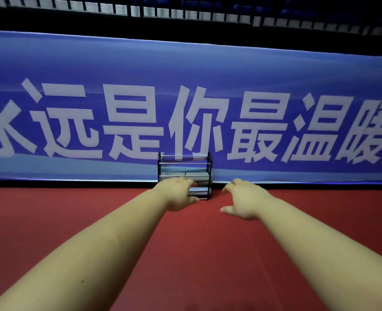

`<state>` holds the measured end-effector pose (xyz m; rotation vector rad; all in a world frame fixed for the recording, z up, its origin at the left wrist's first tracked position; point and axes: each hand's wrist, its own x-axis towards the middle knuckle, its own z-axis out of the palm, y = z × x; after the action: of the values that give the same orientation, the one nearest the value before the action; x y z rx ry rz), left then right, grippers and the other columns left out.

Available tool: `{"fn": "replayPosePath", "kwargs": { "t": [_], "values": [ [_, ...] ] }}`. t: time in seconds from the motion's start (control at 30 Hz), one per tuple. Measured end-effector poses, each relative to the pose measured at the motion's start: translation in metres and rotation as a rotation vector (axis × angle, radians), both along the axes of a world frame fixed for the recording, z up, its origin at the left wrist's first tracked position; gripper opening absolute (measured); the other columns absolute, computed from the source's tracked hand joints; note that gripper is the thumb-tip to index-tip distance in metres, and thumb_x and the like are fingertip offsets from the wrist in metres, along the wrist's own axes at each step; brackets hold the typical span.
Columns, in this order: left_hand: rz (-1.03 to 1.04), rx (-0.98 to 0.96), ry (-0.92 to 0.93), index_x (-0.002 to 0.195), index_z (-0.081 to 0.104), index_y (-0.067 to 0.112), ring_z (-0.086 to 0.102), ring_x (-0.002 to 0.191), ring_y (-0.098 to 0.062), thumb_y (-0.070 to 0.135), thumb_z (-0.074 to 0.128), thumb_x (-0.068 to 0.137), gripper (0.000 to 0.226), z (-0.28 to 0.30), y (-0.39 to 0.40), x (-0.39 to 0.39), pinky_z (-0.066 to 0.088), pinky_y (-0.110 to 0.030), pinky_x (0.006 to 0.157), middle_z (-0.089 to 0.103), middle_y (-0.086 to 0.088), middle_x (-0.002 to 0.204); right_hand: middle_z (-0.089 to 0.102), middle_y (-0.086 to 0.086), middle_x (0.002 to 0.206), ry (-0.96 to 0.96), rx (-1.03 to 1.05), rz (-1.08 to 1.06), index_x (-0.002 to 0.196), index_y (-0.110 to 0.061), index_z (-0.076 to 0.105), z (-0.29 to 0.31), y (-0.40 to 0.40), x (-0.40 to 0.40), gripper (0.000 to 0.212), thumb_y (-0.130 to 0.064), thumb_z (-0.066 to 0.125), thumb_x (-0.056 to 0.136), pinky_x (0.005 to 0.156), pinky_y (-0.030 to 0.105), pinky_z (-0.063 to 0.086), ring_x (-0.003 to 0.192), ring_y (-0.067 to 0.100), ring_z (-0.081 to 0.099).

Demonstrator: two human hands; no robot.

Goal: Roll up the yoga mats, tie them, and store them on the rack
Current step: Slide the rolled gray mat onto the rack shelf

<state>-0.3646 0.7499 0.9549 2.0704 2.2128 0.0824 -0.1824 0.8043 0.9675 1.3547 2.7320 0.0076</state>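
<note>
A small black rack (209, 167) with metal rails stands on the red floor against the blue banner, far ahead of me. Rolled grey-blue mats (197, 175) lie on its lower shelves. Both my arms stretch forward. My left hand (177, 194) hangs in front of the rack's lower left part, fingers loosely bent and holding nothing. My right hand (243, 199) is just right of the rack, fingers spread and relaxed, also holding nothing. No unrolled mat is in view.
A long blue banner (73, 63) with large white characters runs along the wall behind the rack. Above it is a dark railing (185, 12). Red sports floor (196, 254) fills the lower half of the view.
</note>
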Motion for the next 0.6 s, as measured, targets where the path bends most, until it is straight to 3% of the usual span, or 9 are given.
{"fn": "replayPosePath", "kwargs": {
  "t": [0.3,0.6],
  "values": [
    [0.036,-0.106,0.042,0.144,0.032,0.022,0.035,0.135,-0.023,0.05,0.046,0.094,0.059,-0.019,-0.083,0.134,0.03,-0.035,0.11,0.036,-0.005,0.148,0.04,0.006,0.138,-0.034,-0.097,0.006,0.135,-0.02,0.044,-0.028,-0.066,0.127,0.06,-0.054,0.055,0.087,0.104,0.037,0.038,0.126,0.026,0.042],
    [0.037,-0.071,0.165,0.145,0.03,0.022,0.035,0.135,-0.023,0.051,0.046,0.093,0.061,0.007,-0.139,0.167,0.032,-0.036,0.109,0.035,-0.004,0.149,0.043,0.006,0.133,0.029,-0.022,0.102,0.128,-0.019,0.05,-0.006,-0.111,0.144,0.054,-0.054,0.054,0.088,0.1,0.037,0.041,0.123,0.024,0.044]
  ]
}}
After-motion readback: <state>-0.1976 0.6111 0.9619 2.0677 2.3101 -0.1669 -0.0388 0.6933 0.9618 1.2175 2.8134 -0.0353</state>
